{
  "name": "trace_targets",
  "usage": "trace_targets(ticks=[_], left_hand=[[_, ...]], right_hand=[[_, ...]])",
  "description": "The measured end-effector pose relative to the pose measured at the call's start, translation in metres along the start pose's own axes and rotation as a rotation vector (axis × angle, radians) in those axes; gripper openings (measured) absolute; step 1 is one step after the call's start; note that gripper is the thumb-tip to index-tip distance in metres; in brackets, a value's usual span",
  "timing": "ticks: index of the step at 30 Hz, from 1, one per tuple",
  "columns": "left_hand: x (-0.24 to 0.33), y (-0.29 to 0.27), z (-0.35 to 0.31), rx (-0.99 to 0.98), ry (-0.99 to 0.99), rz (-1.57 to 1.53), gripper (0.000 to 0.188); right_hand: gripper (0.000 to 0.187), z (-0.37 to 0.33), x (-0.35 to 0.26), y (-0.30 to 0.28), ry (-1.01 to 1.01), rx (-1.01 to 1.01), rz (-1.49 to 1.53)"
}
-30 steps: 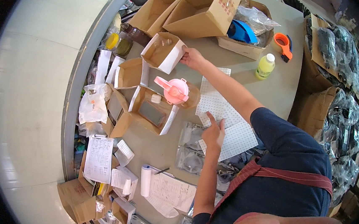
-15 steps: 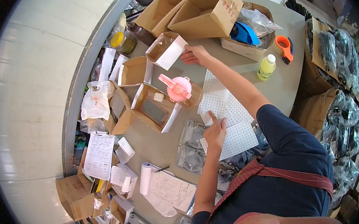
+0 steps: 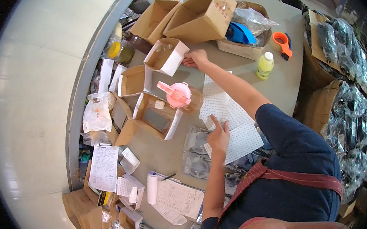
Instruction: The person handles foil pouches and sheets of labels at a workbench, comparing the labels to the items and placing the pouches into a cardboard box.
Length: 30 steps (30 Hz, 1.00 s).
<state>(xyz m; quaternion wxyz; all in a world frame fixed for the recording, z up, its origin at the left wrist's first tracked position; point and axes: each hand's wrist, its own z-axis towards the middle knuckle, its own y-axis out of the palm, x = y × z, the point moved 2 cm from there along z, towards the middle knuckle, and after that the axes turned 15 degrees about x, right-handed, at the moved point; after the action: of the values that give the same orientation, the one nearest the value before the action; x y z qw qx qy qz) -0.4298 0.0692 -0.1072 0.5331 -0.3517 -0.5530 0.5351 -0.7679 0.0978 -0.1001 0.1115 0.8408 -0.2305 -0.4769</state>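
Overhead, I see a small open box [image 3: 167,56], white outside and brown inside, tilted on the far part of a grey worktable [image 3: 284,85]. My right hand [image 3: 195,58] reaches far across and touches the box's right edge; the fingers are curled against the flap, but I cannot tell whether they pinch it or only press on it. My left hand [image 3: 218,136] lies nearer, fingers loosely spread and index finger out, pressing flat on white dotted sheets [image 3: 229,119] and holding nothing.

Just near and left of the box stands a pink funnel-like cup [image 3: 177,94] on a brown round container, with two more open cartons [image 3: 149,117] beside it. Farther off sit large brown cardboard boxes [image 3: 203,16], a blue object [image 3: 239,32], an orange tape dispenser [image 3: 282,43] and a small yellow bottle [image 3: 265,65]. Papers and a paper roll [image 3: 152,187] crowd the near left.

As I judge it, the risks are these. The box is held by one edge only, so it could tip and spill whatever is inside. My outstretched forearm passes close to the pink cup and could knock it over. The dotted sheets could slide under my pressing left hand.
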Motion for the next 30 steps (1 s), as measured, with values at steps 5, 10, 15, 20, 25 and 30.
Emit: trace_targets(ticks=[5, 10, 15, 20, 25, 30], left_hand=[[0.002, 0.002, 0.002, -0.007, 0.039, -0.022, 0.066], [-0.016, 0.015, 0.007, 0.098, 0.165, -0.023, 0.048], [-0.011, -0.008, 0.016, 0.249, 0.175, -0.085, 0.023], [0.006, -0.037, 0.000, 0.377, 0.252, -0.184, 0.017], [0.019, -0.053, -0.023, 0.398, 0.261, -0.214, 0.016], [0.018, -0.059, -0.049, 0.285, 0.114, -0.193, 0.018]], right_hand=[[0.023, -0.014, -0.005, -0.017, -0.292, 0.034, -0.273], [0.030, -0.090, 0.034, -0.050, -0.349, -0.147, -0.331], [0.031, -0.162, 0.060, -0.116, -0.361, -0.227, -0.312], [0.028, -0.204, 0.035, -0.181, -0.476, -0.078, -0.309], [0.021, -0.221, -0.001, -0.232, -0.693, 0.096, -0.646], [0.018, -0.230, -0.102, -0.273, -1.079, 0.468, -0.435]])
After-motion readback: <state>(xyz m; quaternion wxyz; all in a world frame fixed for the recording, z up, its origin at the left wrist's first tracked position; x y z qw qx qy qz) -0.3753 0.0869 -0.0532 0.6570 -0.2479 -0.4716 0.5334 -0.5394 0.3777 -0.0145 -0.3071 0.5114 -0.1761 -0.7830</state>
